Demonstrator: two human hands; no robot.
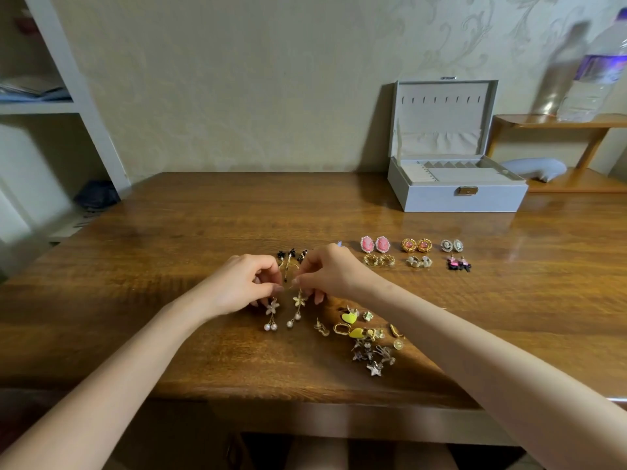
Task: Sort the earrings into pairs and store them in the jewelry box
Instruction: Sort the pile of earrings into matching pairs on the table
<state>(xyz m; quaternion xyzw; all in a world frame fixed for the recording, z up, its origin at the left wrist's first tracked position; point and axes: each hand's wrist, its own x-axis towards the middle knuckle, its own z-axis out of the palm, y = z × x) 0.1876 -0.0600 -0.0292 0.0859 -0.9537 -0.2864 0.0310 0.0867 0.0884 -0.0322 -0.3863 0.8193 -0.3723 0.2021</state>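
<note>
Pinching with thumb and fingertips, the left hand (244, 283) holds one flower-and-pearl drop earring (271, 312) by its top. The right hand (329, 273) holds the matching earring (298, 305) likewise. We see the two side by side, just apart, well in front of the jewelry box (458, 195) and to its left. We note that the box stands open on the wooden table (169, 225), lid upright. Directly in front of the box, six sorted pairs (416, 245) lie in two rows of three. Left of these rows, behind the hands, lie black flower earrings (291, 256). Farther from the box than the rows, an unsorted heap (358, 333) of yellow hearts, gold pieces and silver stars lies beside the right forearm.
</note>
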